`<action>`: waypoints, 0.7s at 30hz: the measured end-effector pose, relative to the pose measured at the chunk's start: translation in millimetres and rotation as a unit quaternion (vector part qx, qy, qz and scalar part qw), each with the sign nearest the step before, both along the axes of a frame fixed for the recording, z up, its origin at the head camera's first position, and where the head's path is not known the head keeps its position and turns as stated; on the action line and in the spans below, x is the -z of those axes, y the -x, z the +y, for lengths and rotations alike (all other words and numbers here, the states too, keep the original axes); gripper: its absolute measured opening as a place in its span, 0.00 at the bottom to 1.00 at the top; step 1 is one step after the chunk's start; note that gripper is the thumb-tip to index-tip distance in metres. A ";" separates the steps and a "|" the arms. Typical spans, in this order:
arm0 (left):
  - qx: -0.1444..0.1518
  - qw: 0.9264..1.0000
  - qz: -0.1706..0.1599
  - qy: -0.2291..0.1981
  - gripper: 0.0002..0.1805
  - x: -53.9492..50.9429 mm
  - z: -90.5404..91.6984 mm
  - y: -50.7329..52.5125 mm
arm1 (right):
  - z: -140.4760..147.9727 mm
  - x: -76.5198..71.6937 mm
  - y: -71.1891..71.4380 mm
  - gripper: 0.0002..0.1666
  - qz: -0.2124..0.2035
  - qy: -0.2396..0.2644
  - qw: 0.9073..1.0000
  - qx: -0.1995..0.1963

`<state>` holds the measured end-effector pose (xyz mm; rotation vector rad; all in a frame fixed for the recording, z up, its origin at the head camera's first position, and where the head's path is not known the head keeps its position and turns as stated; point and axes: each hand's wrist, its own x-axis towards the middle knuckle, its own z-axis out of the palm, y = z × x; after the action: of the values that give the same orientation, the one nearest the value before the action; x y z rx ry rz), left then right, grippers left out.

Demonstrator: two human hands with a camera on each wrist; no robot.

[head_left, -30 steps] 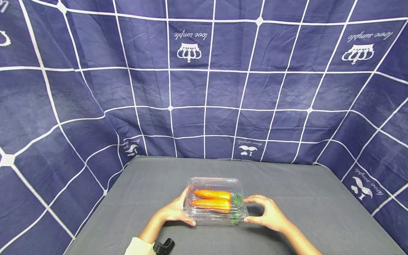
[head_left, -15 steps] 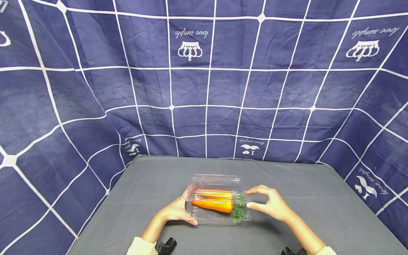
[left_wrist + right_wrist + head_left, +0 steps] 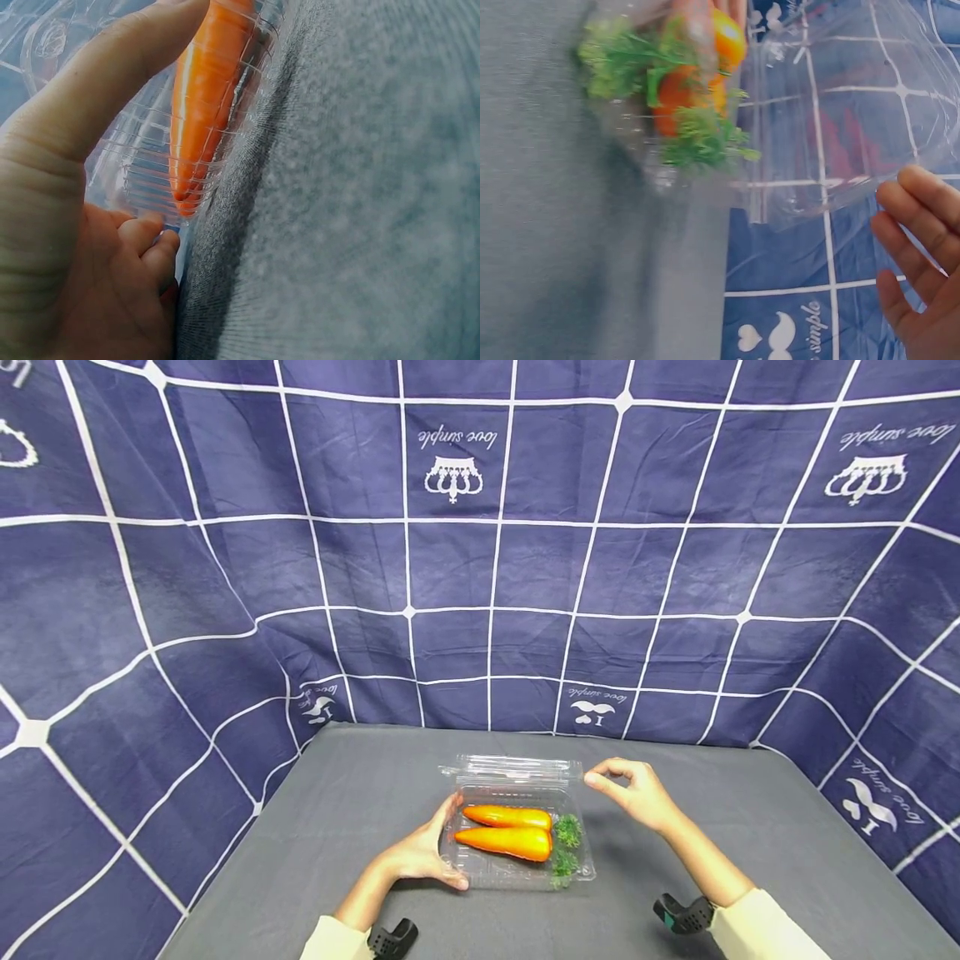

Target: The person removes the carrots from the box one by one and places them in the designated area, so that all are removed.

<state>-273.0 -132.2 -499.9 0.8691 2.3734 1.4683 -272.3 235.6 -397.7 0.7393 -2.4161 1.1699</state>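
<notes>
A clear plastic clamshell container [image 3: 495, 870] sits on the grey cloth with its hinged lid [image 3: 517, 767] raised at the back. Inside lie two orange carrots [image 3: 512, 842], their green tops [image 3: 567, 832] at the right end. My left hand [image 3: 414, 857] grips the container's left end, thumb at the front and fingers behind; in the left wrist view a carrot [image 3: 201, 105] shows through the ribbed wall. Beside the lid's right edge is my right hand [image 3: 637, 793]. Its fingers [image 3: 922, 214] are extended near that edge in the right wrist view; contact is unclear.
A grey cloth [image 3: 360, 785] covers the table. Blue curtains [image 3: 517, 568] with white grid lines stand behind it and on both sides. Black bands [image 3: 684, 914] are on both wrists.
The lid has swung up and back, uncovering the carrots. My right hand has moved from the container's front right corner up to the lid's right edge. My left hand keeps its grip.
</notes>
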 end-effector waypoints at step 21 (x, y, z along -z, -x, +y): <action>-0.002 1.000 -0.014 0.001 0.73 -0.2 -0.2 -0.8 | -12.7 -13.8 54.3 0.23 -0.095 0.097 0.987 0.086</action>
<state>-272.2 -132.4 -499.7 0.8365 2.3580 1.4687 -326.6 222.9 -383.9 0.3679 -2.4128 1.4330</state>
